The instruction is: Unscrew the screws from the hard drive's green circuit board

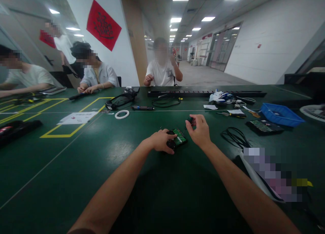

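A hard drive [180, 139] lies on the green table in front of me, its green circuit board facing up. My left hand [162, 140] grips it from the left, with fingers over the board and the thumb at the near edge. To the right and slightly above, my right hand [199, 131] is closed around the dark handle of a small screwdriver [189, 119]. The screwdriver's thin shaft seems to point down toward the drive; whether its tip touches the board I cannot tell.
To the right lie a second hard drive [264, 126], a blue tray [280, 115], a black cable [235, 137] and pliers [232, 114]. White-blue gloves [220, 96] sit farther back. A white tape ring [122, 114] and paper [77, 118] are left. Several people sit or stand across the table.
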Motion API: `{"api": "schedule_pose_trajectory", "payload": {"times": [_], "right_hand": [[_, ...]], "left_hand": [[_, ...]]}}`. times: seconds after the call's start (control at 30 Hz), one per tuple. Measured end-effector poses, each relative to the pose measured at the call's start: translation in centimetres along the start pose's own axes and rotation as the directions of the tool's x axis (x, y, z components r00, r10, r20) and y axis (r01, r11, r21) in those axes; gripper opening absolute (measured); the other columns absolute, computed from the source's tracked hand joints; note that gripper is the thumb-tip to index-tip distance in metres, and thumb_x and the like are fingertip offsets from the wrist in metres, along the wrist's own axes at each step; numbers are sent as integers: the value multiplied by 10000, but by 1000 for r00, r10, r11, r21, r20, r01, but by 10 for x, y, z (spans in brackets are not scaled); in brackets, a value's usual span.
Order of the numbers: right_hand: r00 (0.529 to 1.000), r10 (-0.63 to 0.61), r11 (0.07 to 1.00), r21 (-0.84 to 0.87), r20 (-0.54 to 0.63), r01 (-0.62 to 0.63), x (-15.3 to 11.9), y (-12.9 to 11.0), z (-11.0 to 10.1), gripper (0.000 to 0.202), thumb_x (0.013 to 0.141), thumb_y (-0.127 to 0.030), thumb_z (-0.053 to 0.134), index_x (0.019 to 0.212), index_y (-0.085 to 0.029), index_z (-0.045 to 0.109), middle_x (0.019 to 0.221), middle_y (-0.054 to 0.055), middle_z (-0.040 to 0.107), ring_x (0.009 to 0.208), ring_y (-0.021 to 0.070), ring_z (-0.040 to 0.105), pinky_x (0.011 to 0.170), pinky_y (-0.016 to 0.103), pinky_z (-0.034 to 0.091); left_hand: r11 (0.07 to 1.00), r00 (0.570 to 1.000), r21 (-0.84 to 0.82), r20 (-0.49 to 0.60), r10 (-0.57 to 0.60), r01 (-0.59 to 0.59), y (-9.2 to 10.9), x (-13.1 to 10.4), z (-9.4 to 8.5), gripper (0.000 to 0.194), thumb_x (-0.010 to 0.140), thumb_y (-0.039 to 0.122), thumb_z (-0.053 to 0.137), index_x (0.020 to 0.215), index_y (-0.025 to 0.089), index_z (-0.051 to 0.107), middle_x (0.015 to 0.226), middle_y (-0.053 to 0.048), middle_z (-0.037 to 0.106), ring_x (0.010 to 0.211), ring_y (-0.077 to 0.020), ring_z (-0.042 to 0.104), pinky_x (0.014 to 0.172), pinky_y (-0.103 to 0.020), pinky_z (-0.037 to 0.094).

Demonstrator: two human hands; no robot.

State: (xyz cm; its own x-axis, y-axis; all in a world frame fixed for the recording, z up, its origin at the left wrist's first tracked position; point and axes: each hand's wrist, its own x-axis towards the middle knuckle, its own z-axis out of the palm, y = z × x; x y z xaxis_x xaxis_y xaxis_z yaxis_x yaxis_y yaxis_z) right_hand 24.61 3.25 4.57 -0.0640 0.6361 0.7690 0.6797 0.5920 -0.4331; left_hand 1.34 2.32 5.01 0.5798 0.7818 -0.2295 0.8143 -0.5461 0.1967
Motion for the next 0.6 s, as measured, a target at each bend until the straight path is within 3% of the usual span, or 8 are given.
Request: {"api": "schedule_pose_trajectory", "payload": {"times": [0.13, 0.3, 0.6], "right_hand": [[1000, 7, 999, 44, -4, -7, 0, 4, 4, 302, 914, -317, 561, 1192, -208, 518, 1147, 128, 597, 930, 247, 640, 777, 409, 590], [998, 62, 998, 33, 1, -62, -1, 6, 5, 317, 898, -378, 602, 1152, -205, 524, 1050, 115, 643, 827, 247, 659, 740, 425, 589], [999, -23, 1000, -4, 23, 23, -2, 3, 3, 332, 927, -326, 540, 1228, -188, 531, 1113, 132, 619, 881, 241, 644, 801, 418, 571]], "left_hand": [[1000, 1000, 3, -4, 5, -5, 0, 0, 0, 1026, 647, 791, 664, 1523, 377, 325, 1525, -121, 317, 1296, -397, 442, 1041, -478, 388], [1000, 1000, -4, 4, -2, 2, 0, 0, -1, 1028, 647, 786, 671, 1524, 380, 322, 1535, -117, 305, 1301, -398, 437, 1043, -474, 385], [1000, 1000, 10, 6, 7, -7, -2, 2, 2, 1039, 650, 804, 650, 1531, 369, 313, 1534, -120, 303, 1299, -405, 437, 1049, -478, 377]]}}
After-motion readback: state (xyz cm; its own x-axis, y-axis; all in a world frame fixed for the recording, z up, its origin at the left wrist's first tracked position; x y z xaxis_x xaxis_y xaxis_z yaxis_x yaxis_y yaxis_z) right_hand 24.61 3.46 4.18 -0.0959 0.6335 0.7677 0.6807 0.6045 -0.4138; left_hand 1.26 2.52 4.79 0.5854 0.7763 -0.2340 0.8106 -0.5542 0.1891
